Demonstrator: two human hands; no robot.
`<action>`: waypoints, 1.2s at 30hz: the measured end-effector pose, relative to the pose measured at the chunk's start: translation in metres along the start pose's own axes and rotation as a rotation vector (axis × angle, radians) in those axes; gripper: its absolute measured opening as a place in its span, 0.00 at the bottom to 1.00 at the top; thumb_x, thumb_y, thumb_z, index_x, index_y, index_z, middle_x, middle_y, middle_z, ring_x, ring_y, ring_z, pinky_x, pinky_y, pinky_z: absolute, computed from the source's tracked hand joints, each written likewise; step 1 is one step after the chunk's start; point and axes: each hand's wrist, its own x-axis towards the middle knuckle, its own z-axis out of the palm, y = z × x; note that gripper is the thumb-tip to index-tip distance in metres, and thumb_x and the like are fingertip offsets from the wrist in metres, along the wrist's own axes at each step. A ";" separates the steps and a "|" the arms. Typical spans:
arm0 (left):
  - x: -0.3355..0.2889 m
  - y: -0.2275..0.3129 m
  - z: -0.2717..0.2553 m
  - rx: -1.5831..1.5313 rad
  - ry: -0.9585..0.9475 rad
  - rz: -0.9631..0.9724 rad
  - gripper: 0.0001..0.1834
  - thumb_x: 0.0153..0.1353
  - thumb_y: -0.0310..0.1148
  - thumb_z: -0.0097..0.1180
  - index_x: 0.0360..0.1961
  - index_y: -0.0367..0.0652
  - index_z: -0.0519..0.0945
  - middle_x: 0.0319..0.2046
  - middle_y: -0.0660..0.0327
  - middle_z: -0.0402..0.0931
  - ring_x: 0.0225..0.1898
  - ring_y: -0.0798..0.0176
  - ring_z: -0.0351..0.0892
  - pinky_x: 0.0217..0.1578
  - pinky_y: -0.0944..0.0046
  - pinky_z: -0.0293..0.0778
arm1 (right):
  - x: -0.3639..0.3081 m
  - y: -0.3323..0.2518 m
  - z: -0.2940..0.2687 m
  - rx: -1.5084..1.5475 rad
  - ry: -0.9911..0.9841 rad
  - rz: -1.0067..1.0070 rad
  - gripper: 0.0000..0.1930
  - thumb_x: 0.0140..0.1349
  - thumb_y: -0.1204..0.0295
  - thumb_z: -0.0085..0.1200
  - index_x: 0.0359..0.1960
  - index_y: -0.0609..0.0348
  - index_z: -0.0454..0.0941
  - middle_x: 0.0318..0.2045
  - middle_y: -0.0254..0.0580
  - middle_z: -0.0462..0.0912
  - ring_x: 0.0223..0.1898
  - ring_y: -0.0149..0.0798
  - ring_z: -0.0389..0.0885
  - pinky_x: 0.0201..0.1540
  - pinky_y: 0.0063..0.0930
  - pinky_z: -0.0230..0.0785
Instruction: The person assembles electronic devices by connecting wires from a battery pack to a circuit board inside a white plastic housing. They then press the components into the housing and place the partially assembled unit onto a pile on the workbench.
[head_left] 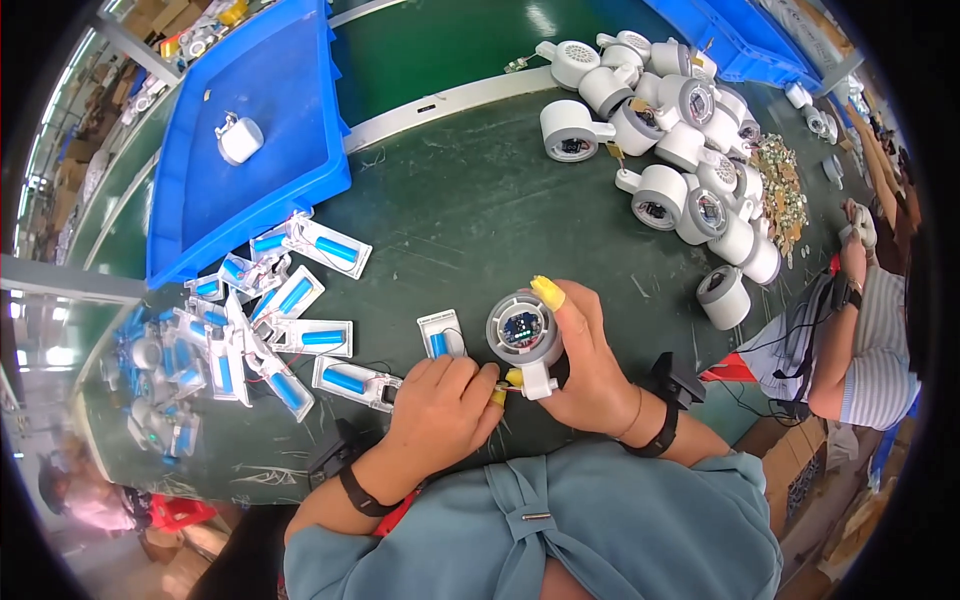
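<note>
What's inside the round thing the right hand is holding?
Inside the round thing, held by the right hand, you can see a dark circuit board with tiny bright dots. Whatever sits underneath the board is covered, so that can't be seen.

Your round device (524, 340): white, grey ring | your finger wraps (547, 292): yellow | your top (640, 500): teal | battery cells (336, 248): bright blue | your worktop (450, 220): dark green | co-worker's sleeve (868, 395): striped

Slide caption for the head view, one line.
Right hand holds a round white device, left hand near its stem, between white parts with blue cylinders and a pile of similar devices.
</note>
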 end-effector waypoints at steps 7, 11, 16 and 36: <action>-0.001 -0.002 -0.002 -0.033 0.039 0.033 0.19 0.41 0.30 0.66 0.38 0.39 0.80 0.31 0.60 0.72 0.28 0.55 0.75 0.29 0.56 0.70 | 0.003 -0.002 0.001 -0.066 0.057 -0.176 0.48 0.46 0.80 0.70 0.69 0.64 0.53 0.63 0.55 0.66 0.61 0.55 0.66 0.62 0.40 0.63; 0.002 -0.001 -0.007 -0.046 0.025 0.041 0.16 0.45 0.32 0.67 0.37 0.39 0.81 0.28 0.60 0.72 0.29 0.57 0.74 0.32 0.59 0.71 | 0.005 -0.006 0.000 0.053 0.120 -0.173 0.47 0.42 0.87 0.63 0.68 0.64 0.55 0.61 0.58 0.66 0.58 0.60 0.71 0.56 0.42 0.72; 0.005 0.001 -0.015 -0.402 0.047 -0.077 0.14 0.47 0.24 0.65 0.38 0.38 0.82 0.28 0.60 0.74 0.26 0.61 0.75 0.28 0.64 0.72 | 0.008 -0.012 -0.009 -0.025 0.206 -0.091 0.40 0.45 0.72 0.69 0.62 0.65 0.62 0.59 0.57 0.70 0.55 0.54 0.76 0.52 0.40 0.74; -0.001 -0.003 -0.009 -0.595 -0.008 -0.317 0.10 0.56 0.20 0.60 0.40 0.33 0.78 0.30 0.61 0.74 0.25 0.72 0.69 0.27 0.72 0.66 | 0.007 -0.008 -0.002 -0.223 0.239 0.101 0.34 0.45 0.59 0.69 0.52 0.62 0.70 0.39 0.48 0.81 0.32 0.49 0.83 0.36 0.38 0.76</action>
